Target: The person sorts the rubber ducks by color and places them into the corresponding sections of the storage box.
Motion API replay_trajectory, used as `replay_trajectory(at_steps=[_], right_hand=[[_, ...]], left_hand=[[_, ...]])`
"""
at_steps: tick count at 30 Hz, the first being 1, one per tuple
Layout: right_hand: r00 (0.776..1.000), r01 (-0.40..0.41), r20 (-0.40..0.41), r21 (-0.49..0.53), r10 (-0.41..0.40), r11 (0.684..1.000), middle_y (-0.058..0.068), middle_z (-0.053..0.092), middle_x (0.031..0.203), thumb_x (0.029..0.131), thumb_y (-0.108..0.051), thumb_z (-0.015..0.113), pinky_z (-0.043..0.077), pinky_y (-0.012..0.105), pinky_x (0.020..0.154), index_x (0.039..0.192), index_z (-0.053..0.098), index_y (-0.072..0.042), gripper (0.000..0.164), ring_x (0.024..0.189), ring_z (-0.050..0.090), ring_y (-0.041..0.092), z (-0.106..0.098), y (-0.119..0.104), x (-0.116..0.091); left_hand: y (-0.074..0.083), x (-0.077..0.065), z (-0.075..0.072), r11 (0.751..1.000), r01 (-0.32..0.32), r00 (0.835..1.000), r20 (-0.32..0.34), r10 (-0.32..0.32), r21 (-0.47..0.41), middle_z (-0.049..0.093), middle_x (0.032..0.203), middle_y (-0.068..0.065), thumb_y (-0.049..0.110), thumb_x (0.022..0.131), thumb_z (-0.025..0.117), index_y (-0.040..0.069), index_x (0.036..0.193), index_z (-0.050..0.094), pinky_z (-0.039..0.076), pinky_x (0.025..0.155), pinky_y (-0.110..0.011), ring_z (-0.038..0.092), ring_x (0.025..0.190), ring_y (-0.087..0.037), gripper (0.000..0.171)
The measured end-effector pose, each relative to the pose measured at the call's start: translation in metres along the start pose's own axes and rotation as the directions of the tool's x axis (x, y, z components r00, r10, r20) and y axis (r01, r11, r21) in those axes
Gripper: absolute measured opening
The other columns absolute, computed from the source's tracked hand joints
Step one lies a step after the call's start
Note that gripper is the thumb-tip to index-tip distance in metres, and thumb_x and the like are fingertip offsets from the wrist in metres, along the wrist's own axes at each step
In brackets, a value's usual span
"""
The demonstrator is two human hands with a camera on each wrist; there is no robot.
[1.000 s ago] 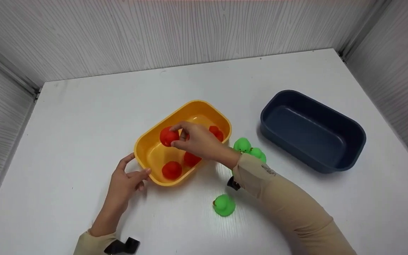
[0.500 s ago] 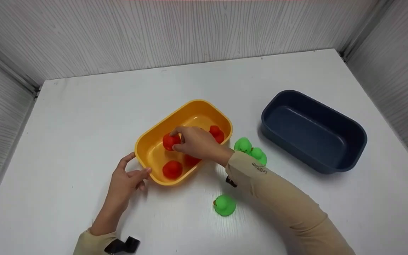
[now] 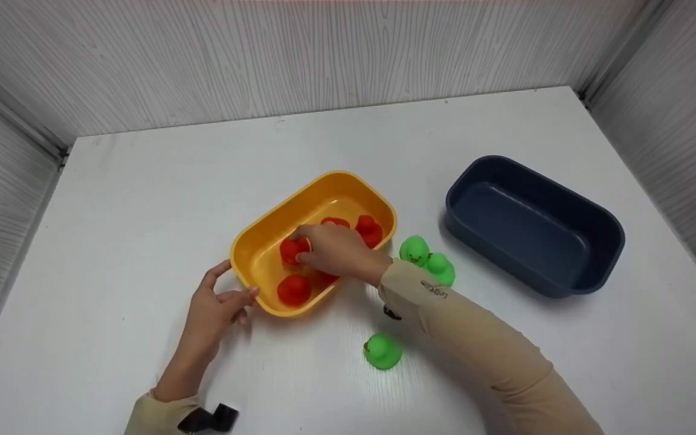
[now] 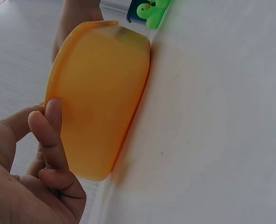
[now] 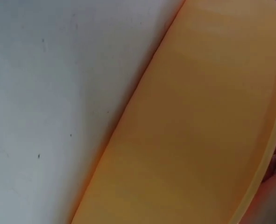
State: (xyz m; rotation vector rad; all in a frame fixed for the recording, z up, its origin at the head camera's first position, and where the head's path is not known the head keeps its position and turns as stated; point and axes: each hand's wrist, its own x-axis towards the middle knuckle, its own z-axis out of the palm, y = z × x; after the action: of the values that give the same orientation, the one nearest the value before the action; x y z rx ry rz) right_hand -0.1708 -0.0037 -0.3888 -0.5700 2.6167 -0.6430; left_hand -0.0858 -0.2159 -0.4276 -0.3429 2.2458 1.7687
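Observation:
A yellow plastic bin (image 3: 336, 176) sits on the table with several red rubber ducks inside. My left hand (image 3: 215, 311) pinches its near-left rim; in the left wrist view the fingers (image 4: 49, 135) lie against the bin's outer wall. Inside the bin, my right hand (image 3: 339, 249) holds one red rubber duck (image 3: 292, 251) between thumb and fingers, low over the floor; whether it touches the floor I cannot tell. Another red duck (image 3: 294, 290) lies at the near end, and one more (image 3: 369, 230) by the right wall. My right hand partly covers others. The right wrist view shows mostly the bin's outer wall (image 5: 189, 102).
A dark blue bin (image 3: 520, 226) stands at the right with nothing in it. Two green rubber ducks (image 3: 414, 249) sit together between the bins, beside my right sleeve. A single green duck (image 3: 383, 351) lies nearer the front. Pale wood-grain panels (image 3: 324, 60) surround the table.
My right hand has lowered the red duck toward the bin's floor, shifting slightly nearer to me. My left hand has stayed on the rim, and the bin has barely moved.

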Motion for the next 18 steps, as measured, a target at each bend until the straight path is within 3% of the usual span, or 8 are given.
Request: replay_trajectory(at_steps=[9,15,18], right_hand=[[1.000,-0.016,0.007,-0.048,0.017,0.999,-0.001,0.069,0.115,0.094,-0.028,0.062,0.050,0.022,0.068,0.135,0.056,-0.020,0.043,0.080,0.056,0.016,0.000,0.001,0.002],[0.999,-0.009,-0.035,0.013,0.010,1.000,0.001,0.065,0.083,0.093,-0.030,0.063,0.041,0.020,0.056,0.138,0.052,-0.019,0.047,0.063,0.048,0.014,-0.009,0.005,-0.003],[0.998,0.012,-0.064,0.043,-0.009,0.999,0.001,0.059,0.078,0.093,-0.030,0.062,0.039,0.021,0.054,0.137,0.051,-0.019,0.046,0.064,0.048,0.013,-0.016,0.009,-0.008]], left_hand=[[0.001,0.000,0.000,1.000,-0.005,1.000,0.000,0.005,0.006,0.068,0.069,0.003,0.017,0.091,0.066,0.013,0.147,0.027,0.045,0.058,-0.020,0.049,0.052,-0.012,0.068],[0.000,0.000,0.000,1.000,0.006,1.000,-0.009,-0.006,0.016,0.069,0.070,0.003,0.018,0.090,0.067,0.014,0.146,0.027,0.045,0.058,-0.020,0.049,0.051,-0.013,0.069],[0.001,0.001,-0.002,1.000,0.002,1.000,-0.015,-0.002,0.021,0.069,0.070,0.005,0.019,0.090,0.067,0.015,0.147,0.028,0.045,0.057,-0.021,0.049,0.051,-0.012,0.069]])
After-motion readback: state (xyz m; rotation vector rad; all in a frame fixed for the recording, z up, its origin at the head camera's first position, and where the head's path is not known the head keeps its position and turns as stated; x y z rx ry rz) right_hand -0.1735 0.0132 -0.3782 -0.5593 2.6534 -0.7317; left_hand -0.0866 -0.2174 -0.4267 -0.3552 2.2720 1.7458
